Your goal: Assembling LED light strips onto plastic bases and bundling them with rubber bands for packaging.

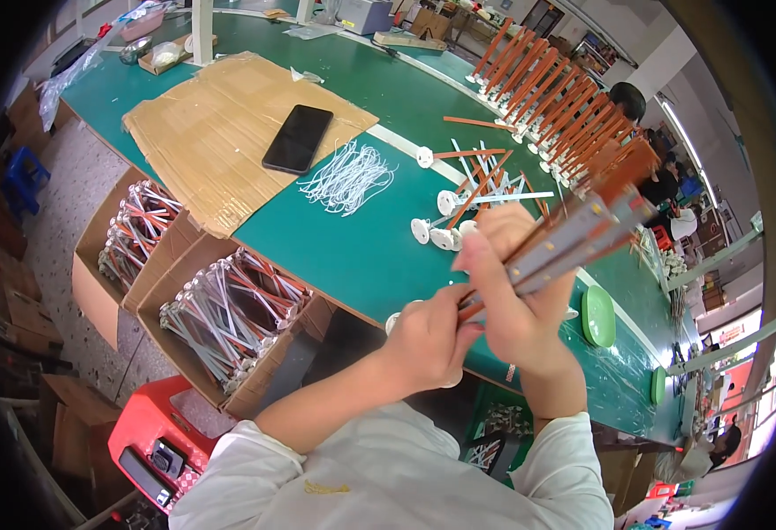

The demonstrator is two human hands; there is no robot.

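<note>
A bundle of narrow strips (565, 252), grey and orange-brown with small yellow squares on some, slants up to the right in front of me. My right hand (525, 305) is wrapped round its middle, and the upper ends are blurred. Lower down, my left hand (428, 340) closes on the bundle's near end, where white round pieces show partly behind the fingers. Just beyond my hands, loose strips (485, 181) with white discs (446, 202) lie crossed on the green table (335, 265). A heap of thin white ties (348, 179) lies left of them.
A black phone (298, 139) rests on a cardboard sheet (202, 115). Strips stand in rows (547, 97) at the far right. Two cartons (229, 322) of strips sit left below the table edge, beside a red stool (154, 424). A green dish (597, 316) is at right.
</note>
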